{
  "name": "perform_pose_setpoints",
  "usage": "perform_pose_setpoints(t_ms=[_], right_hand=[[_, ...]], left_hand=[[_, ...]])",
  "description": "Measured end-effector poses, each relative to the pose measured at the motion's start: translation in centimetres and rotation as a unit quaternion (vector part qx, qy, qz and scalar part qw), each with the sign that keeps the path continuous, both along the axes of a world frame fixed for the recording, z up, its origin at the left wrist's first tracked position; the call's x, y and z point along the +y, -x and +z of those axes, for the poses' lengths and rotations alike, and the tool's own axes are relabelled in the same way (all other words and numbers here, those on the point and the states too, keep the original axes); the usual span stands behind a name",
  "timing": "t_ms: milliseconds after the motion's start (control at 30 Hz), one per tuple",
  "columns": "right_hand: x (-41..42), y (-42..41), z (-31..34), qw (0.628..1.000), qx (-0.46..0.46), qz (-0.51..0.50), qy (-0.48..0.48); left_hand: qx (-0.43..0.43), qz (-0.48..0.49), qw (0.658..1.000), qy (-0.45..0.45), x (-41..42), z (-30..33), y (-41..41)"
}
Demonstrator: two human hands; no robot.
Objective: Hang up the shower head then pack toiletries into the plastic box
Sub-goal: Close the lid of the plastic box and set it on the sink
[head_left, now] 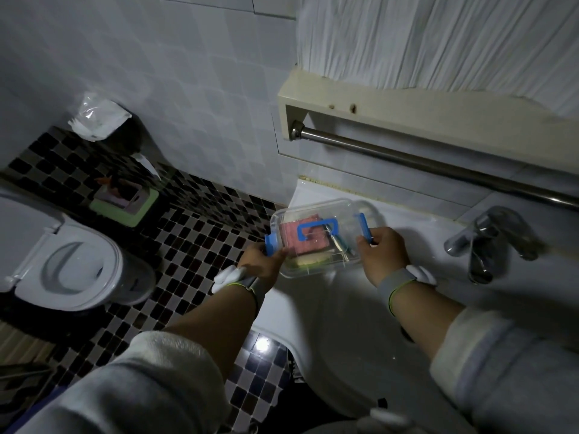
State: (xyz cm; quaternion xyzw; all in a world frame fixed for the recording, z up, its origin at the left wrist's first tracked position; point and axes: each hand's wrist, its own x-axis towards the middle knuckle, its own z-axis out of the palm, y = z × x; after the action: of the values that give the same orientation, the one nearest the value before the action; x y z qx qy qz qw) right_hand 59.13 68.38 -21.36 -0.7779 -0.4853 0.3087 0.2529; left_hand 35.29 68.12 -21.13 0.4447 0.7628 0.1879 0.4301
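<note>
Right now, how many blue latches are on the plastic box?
2: one latch on the plastic box's left end, under the left hand; one latch on its right end, at the right hand.

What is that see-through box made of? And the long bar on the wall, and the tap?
The box looks like clear, glossy plastic: you can see the pink item inside through its lid. Its blue clips look like matte plastic. The bar looks like brushed metal, grey with a dull sheen. The tap seems to be shiny chrome-like metal, since it reflects light.
</note>
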Motion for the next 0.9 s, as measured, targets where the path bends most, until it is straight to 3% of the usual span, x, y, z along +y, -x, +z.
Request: perform_pose_setpoints(t_ms=[100, 200, 467, 633, 900], right_hand=[[-0.2, -0.6, 0.2, 0.994, -0.091, 0.062, 0.009], [-0.3, -1.0, -0.1, 0.989, -0.119, 0.084, 0.017], [-1.4, -0.4, -0.5, 0.994, -0.096, 0.056, 0.014], [-1.9, -0.4, -0.6, 0.996, -0.072, 0.040, 0.019], [-2.6, 0.4, -1.2, 0.998, 0.023, -0.040, 0.041]], left_hand=[[-0.004, 0.004, 1.000, 0.000, 0.0, 0.1, -0.1], [0.009, 0.006, 1.000, -0.003, 0.0, 0.3, -0.2], [0.056, -0.017, 0.998, 0.005, 0.2, 0.8, -0.4], [0.081, 0.010, 0.996, -0.048, -0.2, 1.0, -1.0], [0.002, 0.072, 0.996, -0.061, 0.6, 1.0, -1.9]])
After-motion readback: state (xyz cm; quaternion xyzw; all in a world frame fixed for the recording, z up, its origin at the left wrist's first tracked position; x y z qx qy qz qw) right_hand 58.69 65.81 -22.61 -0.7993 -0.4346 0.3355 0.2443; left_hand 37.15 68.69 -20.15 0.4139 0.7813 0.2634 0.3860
